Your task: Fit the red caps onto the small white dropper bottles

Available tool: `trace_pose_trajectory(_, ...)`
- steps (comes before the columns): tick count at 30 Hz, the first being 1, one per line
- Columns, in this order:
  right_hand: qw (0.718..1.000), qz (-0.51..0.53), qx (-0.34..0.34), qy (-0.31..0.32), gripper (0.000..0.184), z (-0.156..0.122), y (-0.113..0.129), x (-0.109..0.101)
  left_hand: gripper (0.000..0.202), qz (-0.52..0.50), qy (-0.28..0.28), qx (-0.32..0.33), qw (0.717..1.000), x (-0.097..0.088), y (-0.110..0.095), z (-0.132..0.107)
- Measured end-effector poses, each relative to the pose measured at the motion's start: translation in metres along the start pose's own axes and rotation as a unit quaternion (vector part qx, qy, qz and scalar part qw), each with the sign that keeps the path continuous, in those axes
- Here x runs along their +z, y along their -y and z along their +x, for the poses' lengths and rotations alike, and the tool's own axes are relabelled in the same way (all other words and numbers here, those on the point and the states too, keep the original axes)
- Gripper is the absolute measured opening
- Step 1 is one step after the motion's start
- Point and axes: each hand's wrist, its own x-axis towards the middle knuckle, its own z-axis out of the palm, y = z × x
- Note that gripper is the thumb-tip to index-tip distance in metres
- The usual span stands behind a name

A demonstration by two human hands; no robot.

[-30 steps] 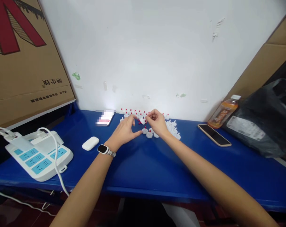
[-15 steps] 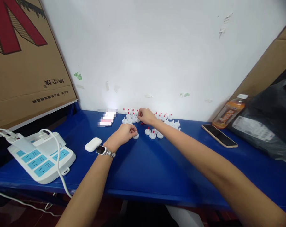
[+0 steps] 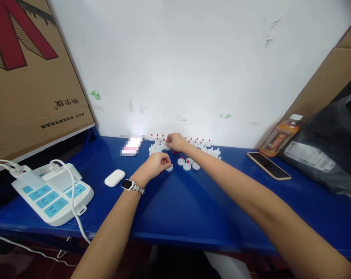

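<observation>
Holds a cap [image 3: 169, 168] in the left hand [image 3: 158, 162], thumb and bent fingertips drawn together on it, at or just above the worktop [image 3: 175, 209], right of the case [image 3: 115, 178] and slightly beyond. Has the right hand [image 3: 178, 142] also right of the case, much farther back, fingers curled in close by a second cap [image 3: 167, 148]; cannot tell whether gripping it. Should weigh next to nothing, so asks for only a light pinch. Looks like stiff, smooth plastic: unlikely to crush, apt to skid or tip if pressed off-centre. Best taken low, round the wide base, thumb opposite fingers, spout left free; less surely by the narrow spout alone. Treat the loose red tips [image 3: 175, 152], right of and beyond the case, as fiddlier: tiny, probably slick, best nipped by the sides. Avoid brushing the red-tipped caps [image 3: 187, 166], well right of the case.
</observation>
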Motion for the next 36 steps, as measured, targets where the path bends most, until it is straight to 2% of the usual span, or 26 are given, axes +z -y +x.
trace_pose_trajectory(5, 0.999, 0.017, 0.005, -0.026, 0.02, -0.01, -0.005, -0.007, 0.019, 0.041, -0.04, 0.038, 0.998, -0.003, -0.005, -0.002)
trace_pose_trajectory(9, 0.999, -0.036, -0.028, 0.024, 0.018, -0.032, -0.016, -0.015, 0.022, 0.053, -0.08, 0.063, 0.993, -0.001, -0.007, -0.002)
trace_pose_trajectory(12, 0.996, -0.046, -0.04, 0.064, 0.014, -0.041, -0.023, -0.017, 0.024, 0.027, -0.071, 0.055, 0.996, 0.005, -0.005, -0.001)
trace_pose_trajectory(16, 0.995, -0.043, -0.041, 0.085, 0.016, -0.038, -0.023, -0.016, 0.026, 0.019, -0.075, 0.032, 0.996, 0.013, 0.001, 0.003)
trace_pose_trajectory(21, 0.996, -0.039, -0.028, 0.072, 0.012, -0.034, -0.019, -0.012, 0.028, -0.039, -0.062, 0.039, 0.997, 0.016, 0.004, 0.005)
trace_pose_trajectory(28, 0.999, -0.004, -0.028, 0.046, 0.014, -0.039, -0.026, -0.016, 0.039, 0.021, -0.062, 0.061, 0.996, 0.014, -0.005, 0.005)
trace_pose_trajectory(31, 0.999, 0.011, -0.032, 0.043, 0.013, -0.041, -0.034, -0.019, 0.044, 0.029, -0.063, 0.045, 0.997, 0.014, -0.004, 0.005)
trace_pose_trajectory(36, 0.997, 0.023, -0.036, 0.062, 0.014, -0.041, -0.042, -0.018, 0.028, 0.042, -0.042, 0.011, 0.998, 0.013, -0.001, 0.002)
